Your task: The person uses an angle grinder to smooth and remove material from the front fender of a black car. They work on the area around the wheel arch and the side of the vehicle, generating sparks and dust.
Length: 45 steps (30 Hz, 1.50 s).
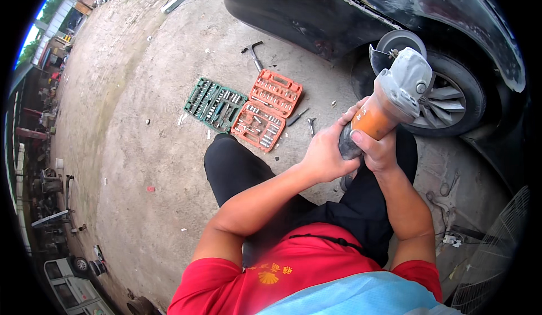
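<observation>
One angle grinder [372, 122], with a smooth orange barrel, dusty grey metal head and round disc, is held up before a dark car [316, 21] and its multi-spoked wheel [446, 103], the left hand [327, 154] and right hand [379, 152] both wrapped snugly around its dark rear and body. Beneath is rough, stained, gritty ground [141, 145] in an outdoor yard. On it lie one hammer [258, 62] and two unfolded plastic toolboxes, a green box [208, 118] and an orange-red box [296, 92], filled with metal sockets.
</observation>
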{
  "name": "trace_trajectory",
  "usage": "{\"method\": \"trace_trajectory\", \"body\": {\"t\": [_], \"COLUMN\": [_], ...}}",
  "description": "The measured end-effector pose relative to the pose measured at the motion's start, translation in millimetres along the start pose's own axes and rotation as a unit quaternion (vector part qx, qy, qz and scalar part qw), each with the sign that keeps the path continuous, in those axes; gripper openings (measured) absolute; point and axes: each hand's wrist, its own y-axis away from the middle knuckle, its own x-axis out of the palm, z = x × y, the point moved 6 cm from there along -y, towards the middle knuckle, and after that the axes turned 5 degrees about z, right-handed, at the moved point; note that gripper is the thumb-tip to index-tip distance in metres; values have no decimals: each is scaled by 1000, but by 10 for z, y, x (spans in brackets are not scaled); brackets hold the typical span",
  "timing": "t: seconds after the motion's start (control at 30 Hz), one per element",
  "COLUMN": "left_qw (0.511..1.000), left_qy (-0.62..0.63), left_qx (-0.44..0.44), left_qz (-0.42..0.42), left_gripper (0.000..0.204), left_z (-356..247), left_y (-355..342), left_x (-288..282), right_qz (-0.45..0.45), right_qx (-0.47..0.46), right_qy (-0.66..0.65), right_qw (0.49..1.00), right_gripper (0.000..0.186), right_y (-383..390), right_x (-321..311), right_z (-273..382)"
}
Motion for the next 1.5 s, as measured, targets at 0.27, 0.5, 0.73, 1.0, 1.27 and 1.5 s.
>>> {"method": "trace_trajectory", "body": {"t": [0.27, 0.5, 0.73, 1.0, 1.27, 1.5], "left_qw": [1000, 986, 942, 761, 661, 615], "left_qy": [9, 79, 306, 614, 727, 769], "left_qx": [29, 94, 132, 208, 161, 129], "left_qz": [1, -115, -41, 2, 91, 122], "left_gripper": [91, 75, 65, 74, 46, 45], "left_z": [-90, -153, -654, -1233, -1719, -1810], "left_y": [-79, -237, -780, -1342, -1424, -1486], "left_x": [37, 204, 317, 589, 542, 484], "right_qz": [-25, -23, -10, 43, 32, 25], "right_qx": [-23, -61, -50, 103, 248, 275], "right_qy": [12, 82, 294, 623, 689, 701], "right_qw": [999, 994, 954, 774, 681, 658], "right_gripper": [60, 65, 45, 51, 52, 50], "right_y": [-49, -121, -521, -1224, -1572, -1738], "right_x": [7, -171, -123, 159, 387, 403], "right_z": [127, 220, 1051, 1690, 1853, 1841]}}
